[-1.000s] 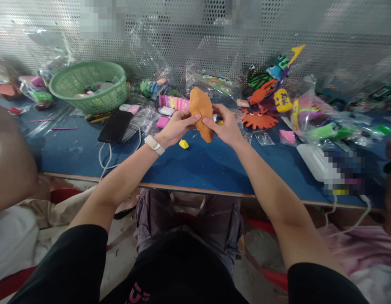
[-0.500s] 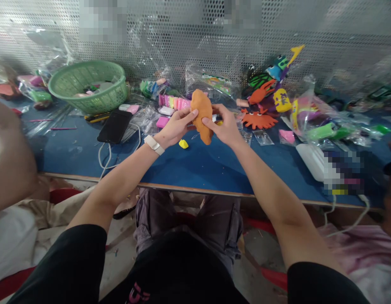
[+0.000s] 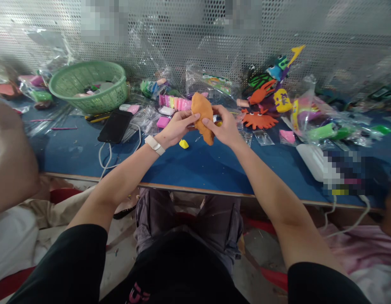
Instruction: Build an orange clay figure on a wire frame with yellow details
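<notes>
An orange lump of modelling clay [image 3: 202, 110], long and uneven with a narrower lower end, is held up above the blue table [image 3: 189, 169]. My left hand [image 3: 179, 126] grips its left side, thumb pressed on the front and fingers behind. From the right, my right hand [image 3: 225, 126] pinches it with the thumb on its face; the other fingers are partly hidden. Below my left hand lies a small yellow clay piece [image 3: 184, 144]. Beyond the hands sits a row of pink and yellow clay sticks [image 3: 175, 102], and a pink block [image 3: 163, 122] is nearby.
A green basket [image 3: 89, 90] and a black phone [image 3: 115, 126] with a white cable stand left. Rightward are an orange clay crab [image 3: 259, 120], a yellow clay figure [image 3: 282, 100], plastic bags and a white device [image 3: 312, 160]. People's arms show at both sides.
The orange clay has tipped slightly and sits a touch lower at its top. Both hands keep their hold, with only small finger shifts.
</notes>
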Demonstrator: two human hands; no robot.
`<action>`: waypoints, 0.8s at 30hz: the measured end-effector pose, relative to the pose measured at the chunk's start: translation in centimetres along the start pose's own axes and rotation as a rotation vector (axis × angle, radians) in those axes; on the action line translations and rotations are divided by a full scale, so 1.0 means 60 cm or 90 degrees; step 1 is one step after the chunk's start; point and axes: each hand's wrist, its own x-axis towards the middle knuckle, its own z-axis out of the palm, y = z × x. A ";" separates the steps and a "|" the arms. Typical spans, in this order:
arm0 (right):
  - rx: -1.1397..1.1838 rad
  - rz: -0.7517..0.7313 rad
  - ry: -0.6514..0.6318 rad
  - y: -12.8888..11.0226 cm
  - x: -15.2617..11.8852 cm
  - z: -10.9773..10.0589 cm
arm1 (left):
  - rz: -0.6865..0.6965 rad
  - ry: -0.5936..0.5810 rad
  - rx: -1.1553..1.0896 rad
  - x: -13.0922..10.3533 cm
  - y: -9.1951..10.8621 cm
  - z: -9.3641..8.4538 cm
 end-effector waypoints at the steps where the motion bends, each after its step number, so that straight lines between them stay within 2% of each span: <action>1: -0.001 0.000 -0.001 0.000 0.000 0.000 | -0.003 0.005 -0.002 0.000 -0.001 0.000; 5: 0.000 -0.001 -0.006 0.003 0.000 0.000 | -0.018 0.021 0.008 -0.001 -0.002 0.000; 12: 0.015 -0.001 -0.009 0.000 0.003 -0.002 | 0.020 -0.043 0.028 0.001 -0.001 -0.004; 18: 0.007 -0.017 0.011 0.001 0.003 -0.002 | 0.036 -0.040 0.055 0.006 -0.011 -0.008; 24: 0.014 -0.001 0.024 -0.001 0.003 0.001 | 0.039 -0.036 0.019 0.007 -0.016 -0.007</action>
